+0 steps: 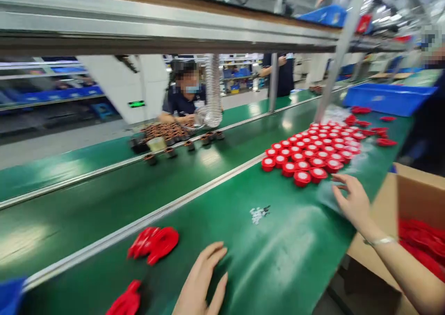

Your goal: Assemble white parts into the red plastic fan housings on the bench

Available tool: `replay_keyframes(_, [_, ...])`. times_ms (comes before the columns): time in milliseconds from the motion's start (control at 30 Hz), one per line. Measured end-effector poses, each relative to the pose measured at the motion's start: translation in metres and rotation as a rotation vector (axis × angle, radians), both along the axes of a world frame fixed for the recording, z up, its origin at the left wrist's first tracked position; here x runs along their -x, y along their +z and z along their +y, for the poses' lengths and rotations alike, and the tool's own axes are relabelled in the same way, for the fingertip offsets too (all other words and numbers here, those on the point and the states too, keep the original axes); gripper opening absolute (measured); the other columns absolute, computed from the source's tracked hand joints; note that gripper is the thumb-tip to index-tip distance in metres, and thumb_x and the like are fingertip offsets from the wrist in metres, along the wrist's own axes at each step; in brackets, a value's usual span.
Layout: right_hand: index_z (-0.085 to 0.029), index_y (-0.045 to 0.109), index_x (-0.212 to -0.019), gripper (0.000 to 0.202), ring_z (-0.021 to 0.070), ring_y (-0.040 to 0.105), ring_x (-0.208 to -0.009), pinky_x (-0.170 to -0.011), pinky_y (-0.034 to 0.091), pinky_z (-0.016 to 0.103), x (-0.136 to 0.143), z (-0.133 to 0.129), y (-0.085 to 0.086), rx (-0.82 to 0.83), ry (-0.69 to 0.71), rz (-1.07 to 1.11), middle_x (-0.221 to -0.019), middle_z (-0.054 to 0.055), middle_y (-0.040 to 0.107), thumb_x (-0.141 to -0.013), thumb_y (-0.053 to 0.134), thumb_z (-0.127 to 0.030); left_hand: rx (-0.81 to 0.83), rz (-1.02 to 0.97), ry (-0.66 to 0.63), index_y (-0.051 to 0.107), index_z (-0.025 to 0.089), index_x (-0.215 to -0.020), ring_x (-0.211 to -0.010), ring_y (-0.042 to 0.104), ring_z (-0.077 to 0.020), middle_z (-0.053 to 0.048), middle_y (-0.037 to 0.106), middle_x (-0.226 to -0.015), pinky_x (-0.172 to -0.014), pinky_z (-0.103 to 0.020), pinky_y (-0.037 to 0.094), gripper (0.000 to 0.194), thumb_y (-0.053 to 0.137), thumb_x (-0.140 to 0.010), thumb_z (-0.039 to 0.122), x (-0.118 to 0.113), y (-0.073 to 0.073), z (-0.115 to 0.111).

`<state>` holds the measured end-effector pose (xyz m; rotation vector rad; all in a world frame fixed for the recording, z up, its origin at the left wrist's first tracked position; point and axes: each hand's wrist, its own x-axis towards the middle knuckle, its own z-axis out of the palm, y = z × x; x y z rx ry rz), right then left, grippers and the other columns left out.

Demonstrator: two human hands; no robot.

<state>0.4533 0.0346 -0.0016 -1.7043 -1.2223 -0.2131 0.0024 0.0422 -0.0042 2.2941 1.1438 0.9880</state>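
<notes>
My left hand (205, 278) is over the green table (278, 255) at the bottom centre, fingers apart and holding nothing. Red plastic parts (163, 244) lie to its left. On the right, my right hand (352, 199) is beside a pale bluish sheet or bag (330, 195), thumb and fingers spread; whether it touches the sheet is unclear. Just beyond that hand stand rows of red round pieces with white tops (302, 178). Between my hands is a small heap of white bits (257, 214) with a few dark ones.
An open cardboard box (420, 187) with red parts sits at the right edge. A blue bin (387, 99) stands at the back right. A metal shelf beam (174, 28) crosses above. Across the belt, a masked person works beside copper-coloured parts (167, 132).
</notes>
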Motion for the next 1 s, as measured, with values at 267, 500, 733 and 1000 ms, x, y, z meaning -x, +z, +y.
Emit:
replay_keyframes(267, [-0.027,0.062,-0.11,0.019,0.0182,0.065,-0.092,-0.071,0.057,0.028,0.128,0.008,0.006,0.229,0.727,-0.245,-0.119,0.009,0.059,-0.097,0.05,-0.03,-0.335,0.64,0.478,0.054,0.008,-0.132,-0.138,0.039,-0.0448,-0.027,0.048,-0.143,-0.105,-0.064,0.041,0.045,0.054,-0.089,0.019,0.053,0.013,0.045])
replay_keyframes(500, [-0.021,0.059,-0.105,0.017,0.0167,0.064,-0.081,-0.075,0.057,0.033,0.167,0.032,0.0,0.368,0.706,-0.152,-0.104,0.008,0.06,-0.096,0.045,-0.02,-0.392,0.766,0.323,0.065,0.01,-0.122,-0.094,0.06,-0.0325,-0.022,0.061,-0.127,-0.085,-0.05,0.054,0.035,0.048,-0.092,0.016,0.063,0.009,0.048])
replay_keyframes(733, [-0.021,0.06,-0.093,0.011,0.016,0.062,-0.075,-0.072,0.055,0.033,0.17,0.029,-0.007,0.393,0.656,-0.111,-0.093,0.005,0.059,-0.095,0.049,-0.019,-0.277,0.471,0.098,0.038,0.013,-0.143,-0.101,0.055,-0.029,-0.015,0.062,-0.12,-0.086,-0.043,0.055,0.056,0.054,-0.093,0.033,0.049,0.008,0.033])
replay_keyframes(1000, [-0.021,0.058,-0.099,0.007,0.0209,0.062,-0.084,-0.075,0.054,0.034,0.188,0.024,-0.013,0.323,0.614,-0.416,-0.093,0.006,0.061,-0.096,0.053,-0.025,-0.285,0.472,0.121,0.044,0.01,-0.13,-0.107,0.06,-0.0301,-0.018,0.055,-0.119,-0.085,-0.041,0.059,0.044,0.054,-0.093,0.03,0.05,0.004,0.035])
